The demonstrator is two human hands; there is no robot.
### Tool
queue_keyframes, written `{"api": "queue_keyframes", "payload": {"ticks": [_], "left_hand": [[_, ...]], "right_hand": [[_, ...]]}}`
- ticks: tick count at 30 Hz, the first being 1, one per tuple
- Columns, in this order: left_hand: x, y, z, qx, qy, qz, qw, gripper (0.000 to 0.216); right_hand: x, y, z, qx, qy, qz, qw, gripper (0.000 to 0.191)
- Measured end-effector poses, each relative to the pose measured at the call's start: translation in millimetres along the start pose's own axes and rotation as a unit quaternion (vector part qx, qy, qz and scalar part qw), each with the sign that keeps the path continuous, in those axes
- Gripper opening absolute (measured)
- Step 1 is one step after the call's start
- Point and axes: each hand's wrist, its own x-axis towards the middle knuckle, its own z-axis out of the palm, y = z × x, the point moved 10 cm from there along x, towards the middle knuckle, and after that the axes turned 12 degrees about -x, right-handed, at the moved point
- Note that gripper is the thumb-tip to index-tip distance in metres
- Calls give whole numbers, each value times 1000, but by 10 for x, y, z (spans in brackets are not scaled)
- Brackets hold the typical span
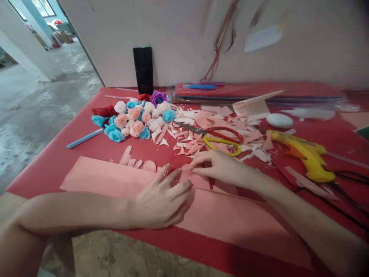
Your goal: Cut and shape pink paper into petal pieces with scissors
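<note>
A long strip of pink crepe paper point(109, 173) stretches across the front of the red table. My left hand point(164, 198) lies on this strip, palm down with fingers spread. Just beyond it, my right hand point(213, 165) has thumb and fingertips pinched on a small piece of pink crepe paper point(196, 177). Small pink cutouts point(149, 166), one of them round, lie at the strip's far edge. Scissors point(207, 134) with one red and one yellow handle rest half-spread on paper scraps point(187, 144) behind my right hand.
Paper roses point(135, 119) in several colours cluster at the back left, near a blue stick point(85, 138). A black phone point(143, 69) leans on the wall. On the right lie a yellow glue gun point(305, 152) with its cord, a white oval object point(279, 120) and a bottle point(313, 113).
</note>
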Motion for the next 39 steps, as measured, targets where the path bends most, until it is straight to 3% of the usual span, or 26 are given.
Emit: {"api": "queue_keyframes", "payload": {"ticks": [8, 19, 24, 26, 29, 32, 36, 39], "left_hand": [[-9, 5, 25, 3, -23, -6, 1000, 30], [-32, 14, -6, 35, 5, 4, 999, 34], [-62, 185, -93, 26, 38, 88, 995, 34], [-72, 234, -86, -3, 38, 118, 992, 32], [-44, 160, 30, -70, -4, 91, 993, 27], [-13, 107, 33, -130, -22, 74, 989, 26], [27, 93, -313, -286, -12, 63, 956, 32], [-39, 216, -585, -391, -7, 86, 916, 41]], "right_hand": [[-17, -11, 16, 18, 15, 14, 1000, 19], [-20, -27, 8, 18, 48, 26, 998, 20], [-18, -25, -9, -25, 83, 29, 996, 14], [-41, -18, -45, -50, 113, 42, 991, 14], [-83, -12, -93, -86, 158, 55, 982, 13], [-68, -22, -26, -97, 149, 39, 983, 11], [-80, -133, -7, -94, 122, 16, 988, 16], [-273, -396, -188, -72, 137, -12, 988, 17]]}}
